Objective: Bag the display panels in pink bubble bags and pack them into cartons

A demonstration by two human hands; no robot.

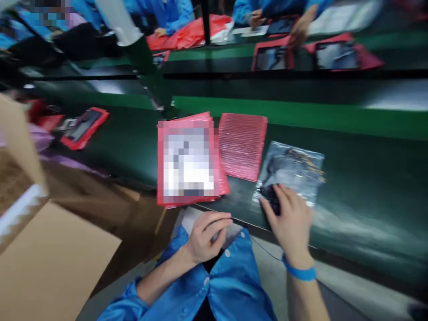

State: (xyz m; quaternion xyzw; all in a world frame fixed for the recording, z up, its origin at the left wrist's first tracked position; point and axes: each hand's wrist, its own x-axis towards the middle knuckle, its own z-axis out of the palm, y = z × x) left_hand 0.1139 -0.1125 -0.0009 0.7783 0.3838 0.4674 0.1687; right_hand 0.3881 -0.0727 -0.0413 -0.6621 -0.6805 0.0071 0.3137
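My right hand (292,216), a blue band round its wrist, reaches over the near left corner of a shiny see-through bag (294,171). Dark cables and yellowish strands show in the bag. Thumb and fingers close about a small black item (271,198) at that corner; its exact kind is partly hidden. In front of my body, just off the bench edge, my left hand (209,236) holds nothing, its fingers stretched out. Beyond it lies a stack of red bubble pouches (224,183) with a blurred-out item on top. A flat red bubble pouch (243,146) lies between stack and bag.
An open cardboard box (56,263) stands at my left. Farther left on the green bench (361,178), a dark device (83,125) rests on a red pouch. A green post (147,71) rises behind. Across the line, people in blue work among red pouches (197,33).
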